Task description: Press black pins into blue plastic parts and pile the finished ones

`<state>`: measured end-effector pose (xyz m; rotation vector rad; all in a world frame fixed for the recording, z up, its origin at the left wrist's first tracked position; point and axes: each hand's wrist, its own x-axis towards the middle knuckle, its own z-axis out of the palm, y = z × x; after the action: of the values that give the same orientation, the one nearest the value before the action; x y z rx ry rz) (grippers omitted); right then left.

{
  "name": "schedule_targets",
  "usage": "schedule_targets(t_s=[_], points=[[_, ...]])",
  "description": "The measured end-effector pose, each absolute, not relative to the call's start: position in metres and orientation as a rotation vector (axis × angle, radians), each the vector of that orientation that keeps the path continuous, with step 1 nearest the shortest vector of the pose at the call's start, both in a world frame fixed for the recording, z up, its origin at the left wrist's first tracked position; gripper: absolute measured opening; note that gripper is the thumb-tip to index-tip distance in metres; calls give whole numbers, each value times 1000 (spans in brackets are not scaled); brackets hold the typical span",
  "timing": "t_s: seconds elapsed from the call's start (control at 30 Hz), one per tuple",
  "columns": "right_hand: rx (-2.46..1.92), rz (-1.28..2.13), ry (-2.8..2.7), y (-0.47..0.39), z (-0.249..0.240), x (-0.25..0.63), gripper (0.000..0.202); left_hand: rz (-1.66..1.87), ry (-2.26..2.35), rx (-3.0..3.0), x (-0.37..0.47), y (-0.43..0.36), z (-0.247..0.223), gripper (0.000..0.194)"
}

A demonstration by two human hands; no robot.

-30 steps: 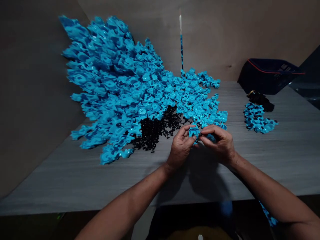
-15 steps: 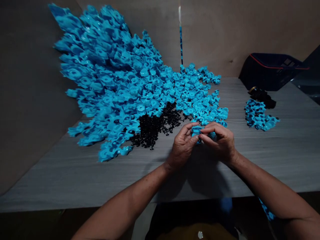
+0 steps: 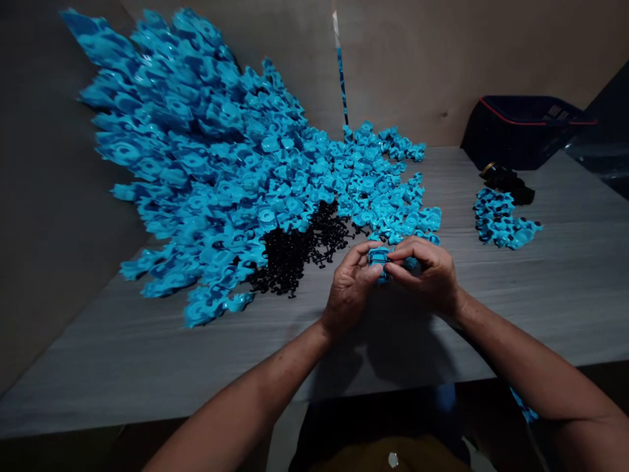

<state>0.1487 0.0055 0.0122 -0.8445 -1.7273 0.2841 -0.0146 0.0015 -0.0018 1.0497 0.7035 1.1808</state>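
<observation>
Both hands meet over the grey table (image 3: 147, 354) and pinch one small blue plastic part (image 3: 379, 257). My left hand (image 3: 350, 288) grips it from the left, my right hand (image 3: 426, 274) from the right with the fingers curled over it. Whether a black piece sits between the fingers cannot be told. Just beyond the hands lies a heap of small black parts (image 3: 295, 252). A very large pile of blue plastic parts (image 3: 221, 157) spreads from the back left wall down to the hands.
A smaller cluster of blue parts (image 3: 504, 219) lies at the right, with a dark object (image 3: 506, 180) behind it. A dark blue basket with a red rim (image 3: 521, 128) stands at the back right. Brown walls close the back and left.
The hands have stayed together on the blue part, shifting slightly left and away. The view has drifted, so the piles sit a bit further left in frame.
</observation>
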Motion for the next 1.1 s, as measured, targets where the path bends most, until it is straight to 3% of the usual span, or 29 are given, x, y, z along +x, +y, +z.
schedule_targets(t_s=[0.27, 0.6, 0.73, 0.93, 1.1], points=[[-906, 405, -1690, 9, 6, 149, 4, 1245, 948, 1307, -19, 3, 0, 42], [-895, 524, -1620, 5, 10, 148, 6, 1278, 923, 1403, -18, -1, 7, 40], [-952, 748, -1501, 6, 8, 147, 11, 1271, 888, 1304, -17, -1, 8, 35], [-928, 1209, -1315, 15, 3, 151, 37, 1232, 835, 1215, -15, -1, 9, 34], [-862, 1351, -1319, 25, -3, 158, 38, 1227, 883, 1253, -17, -2, 7, 32]])
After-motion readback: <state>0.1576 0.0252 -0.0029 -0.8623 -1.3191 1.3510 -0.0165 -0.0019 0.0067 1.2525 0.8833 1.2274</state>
